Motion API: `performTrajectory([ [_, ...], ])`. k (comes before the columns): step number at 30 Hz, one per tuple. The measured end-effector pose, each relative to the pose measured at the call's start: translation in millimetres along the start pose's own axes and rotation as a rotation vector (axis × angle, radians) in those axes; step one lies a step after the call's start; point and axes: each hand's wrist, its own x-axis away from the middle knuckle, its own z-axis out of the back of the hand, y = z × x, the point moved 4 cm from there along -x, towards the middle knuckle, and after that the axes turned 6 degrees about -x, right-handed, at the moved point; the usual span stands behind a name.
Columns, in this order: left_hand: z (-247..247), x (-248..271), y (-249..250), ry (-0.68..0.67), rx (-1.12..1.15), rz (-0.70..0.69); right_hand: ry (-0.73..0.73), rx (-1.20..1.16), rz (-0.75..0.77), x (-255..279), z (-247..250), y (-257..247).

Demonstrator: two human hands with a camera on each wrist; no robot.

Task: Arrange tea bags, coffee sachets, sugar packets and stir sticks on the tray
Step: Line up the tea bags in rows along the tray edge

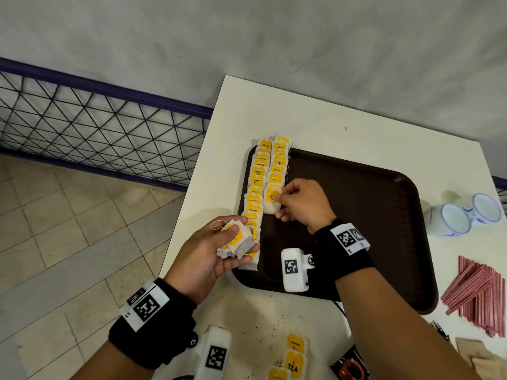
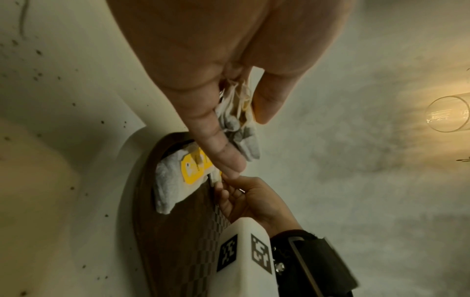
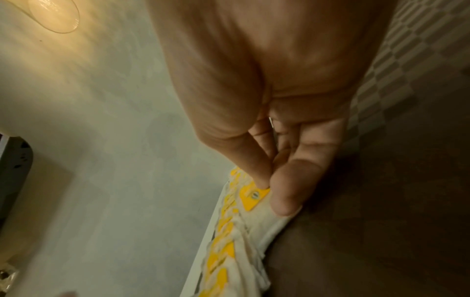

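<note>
Left hand: the left hand [image 1: 216, 252] is cupped palm-up at the tray's near-left corner, thumb and fingers curled round a small stack of tea bags [image 1: 235, 240].
Rows: two rows of yellow-tagged tea bags [image 1: 256, 185] run down the left side of the tray [image 1: 356, 215], overlapping like shingles; the left row is the longer.
Right hand: the right hand [image 1: 303, 205] pinches one tea bag [image 1: 272, 200] by its edge at the near end of the right row; the bag lies on the tray, touching the row.
Table: the tray sits on a white table [image 1: 315, 119]; loose tea bags [image 1: 295, 355] lie near its front edge.
Far right: two cups [image 1: 466, 215] and, nearer, red-striped sticks [image 1: 478, 294] lie off the tray.
</note>
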Motion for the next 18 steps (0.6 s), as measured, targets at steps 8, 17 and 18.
performTrajectory([
  [8,-2,0,1,0.003,-0.048,-0.025,0.062,0.111,0.195,22,7,-17],
  [17,-8,-3,-1,-0.006,-0.147,-0.006,-0.487,0.284,0.428,78,-29,-29],
  [18,-9,-3,-2,-0.013,-0.157,0.003,-0.478,0.278,0.436,78,-30,-28],
])
